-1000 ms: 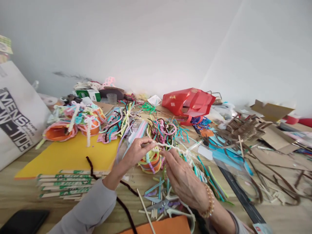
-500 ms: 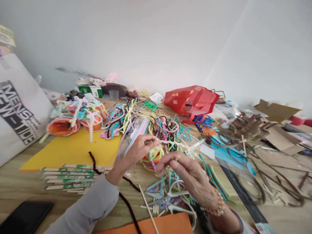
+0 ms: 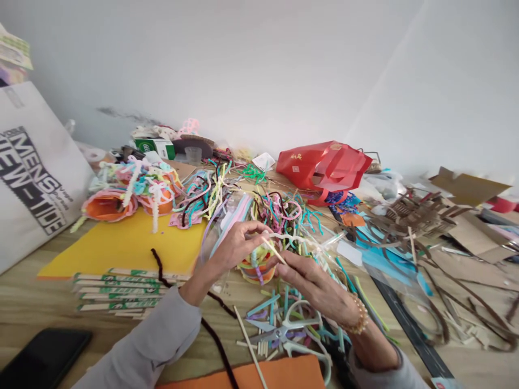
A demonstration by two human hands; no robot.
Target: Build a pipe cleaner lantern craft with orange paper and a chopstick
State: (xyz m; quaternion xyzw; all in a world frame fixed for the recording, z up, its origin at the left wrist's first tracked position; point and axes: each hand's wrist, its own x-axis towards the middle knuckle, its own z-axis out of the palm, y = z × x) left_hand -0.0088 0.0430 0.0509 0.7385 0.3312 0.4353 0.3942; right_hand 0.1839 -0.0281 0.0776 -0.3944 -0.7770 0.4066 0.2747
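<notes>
My left hand [image 3: 237, 249] curls around the top of a small coiled craft piece [image 3: 253, 267] made of orange, yellow and green pipe cleaners. My right hand [image 3: 312, 286] is close beside it, its fingertips pinching a thin pale stick [image 3: 274, 251] that slants across the piece. A wavy white pipe cleaner [image 3: 290, 237] runs from the piece toward the right, above my right hand. Part of the coil is hidden behind my fingers.
Scissors [image 3: 284, 329] lie among cut pipe cleaners below my right hand. A dark brown pipe cleaner [image 3: 214, 324] crosses the wooden table [image 3: 203, 351] at left. Yellow card [image 3: 121, 248], printed sticks [image 3: 117, 292], a phone [image 3: 44, 351] and cardboard scraps [image 3: 417, 213] surround them.
My hands have drawn closer together over the coiled piece, and the pale stick now shows between them. Everything on the table has drifted slightly right in the picture as my head turned.
</notes>
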